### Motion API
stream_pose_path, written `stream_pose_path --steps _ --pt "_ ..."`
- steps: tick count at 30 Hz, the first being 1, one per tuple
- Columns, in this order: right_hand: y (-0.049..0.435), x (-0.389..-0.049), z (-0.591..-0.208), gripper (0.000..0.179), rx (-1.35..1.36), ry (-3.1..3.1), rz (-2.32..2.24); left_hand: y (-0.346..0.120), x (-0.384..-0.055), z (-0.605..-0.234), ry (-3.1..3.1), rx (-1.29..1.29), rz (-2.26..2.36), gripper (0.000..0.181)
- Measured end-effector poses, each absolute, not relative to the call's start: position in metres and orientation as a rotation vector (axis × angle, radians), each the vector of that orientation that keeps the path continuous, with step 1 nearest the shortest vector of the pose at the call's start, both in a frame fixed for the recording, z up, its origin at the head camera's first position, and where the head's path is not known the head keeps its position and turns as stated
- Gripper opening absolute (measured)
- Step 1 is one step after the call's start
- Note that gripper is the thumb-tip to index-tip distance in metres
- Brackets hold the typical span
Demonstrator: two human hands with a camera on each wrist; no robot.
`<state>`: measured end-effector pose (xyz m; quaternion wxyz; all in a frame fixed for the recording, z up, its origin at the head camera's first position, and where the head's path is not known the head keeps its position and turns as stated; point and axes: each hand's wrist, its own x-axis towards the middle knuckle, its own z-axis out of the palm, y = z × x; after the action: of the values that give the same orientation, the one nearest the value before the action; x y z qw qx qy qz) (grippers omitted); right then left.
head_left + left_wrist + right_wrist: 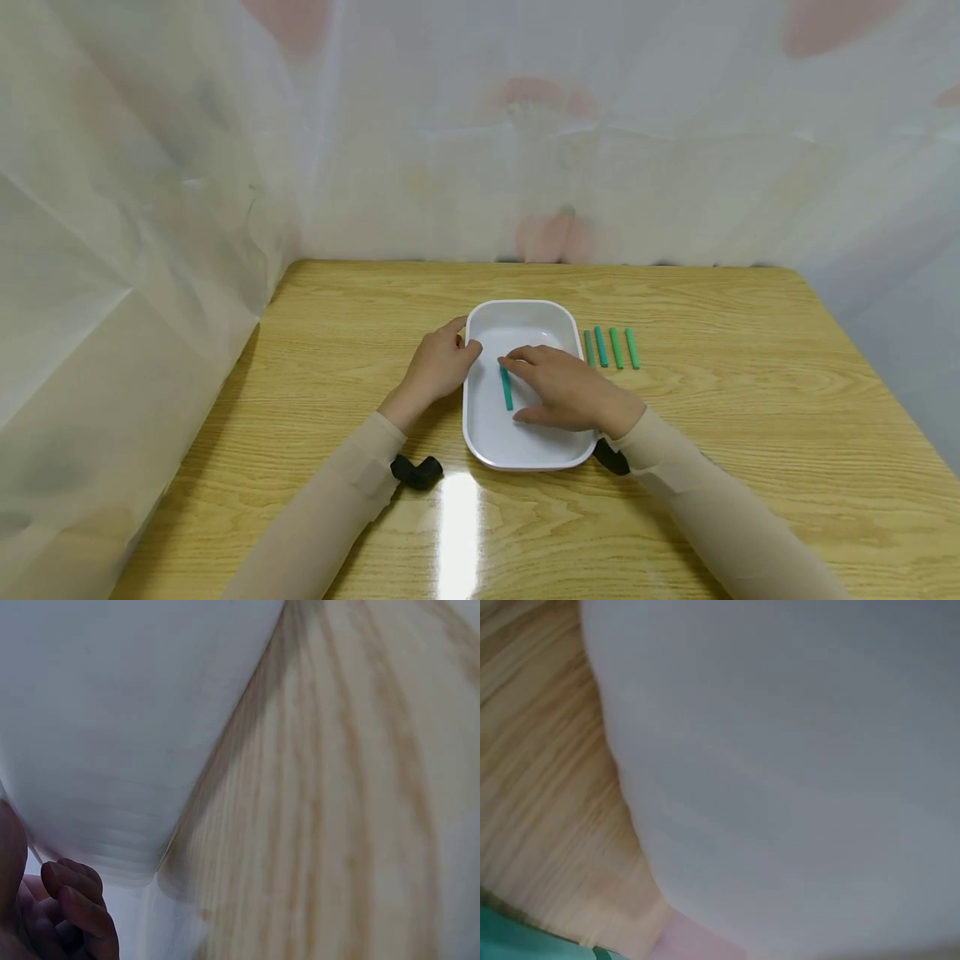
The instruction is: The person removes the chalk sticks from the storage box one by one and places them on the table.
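Observation:
A white rectangular tray (pixel 487 446) with rounded corners lies on the table. My left hand (pixel 437 363) grips its left rim, thumb over the edge and the other fingers outside; the left wrist view has curled fingers (pixel 82 900) beside the tray wall. Inside the tray lies one teal stick (pixel 507 390), like a pastel or chalk. Over the tray, my right hand (pixel 562 387) has its fingertips at the stick's far end, with the thumb apart from it; whether they touch cannot be told. The right wrist view is mostly filled by the tray's outer wall (pixel 780 780).
Several similar sticks stand in a row right of the tray: a dull green one (pixel 588 348), a blue-teal one (pixel 602 347) and brighter green ones (pixel 632 348). The wooden table (pixel 337 333) meets pale curtains (pixel 420 192) at the back and left.

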<state>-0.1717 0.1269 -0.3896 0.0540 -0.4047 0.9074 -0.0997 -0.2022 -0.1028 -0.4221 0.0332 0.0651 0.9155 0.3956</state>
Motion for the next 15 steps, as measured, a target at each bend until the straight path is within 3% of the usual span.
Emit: stream_pose_path --steps 15 --pt "0.121 -0.171 -0.3971 0.081 -1.16 2.78 -0.225 -0.1026 -0.2014 -0.4217 2.815 0.187 1.209 0.05"
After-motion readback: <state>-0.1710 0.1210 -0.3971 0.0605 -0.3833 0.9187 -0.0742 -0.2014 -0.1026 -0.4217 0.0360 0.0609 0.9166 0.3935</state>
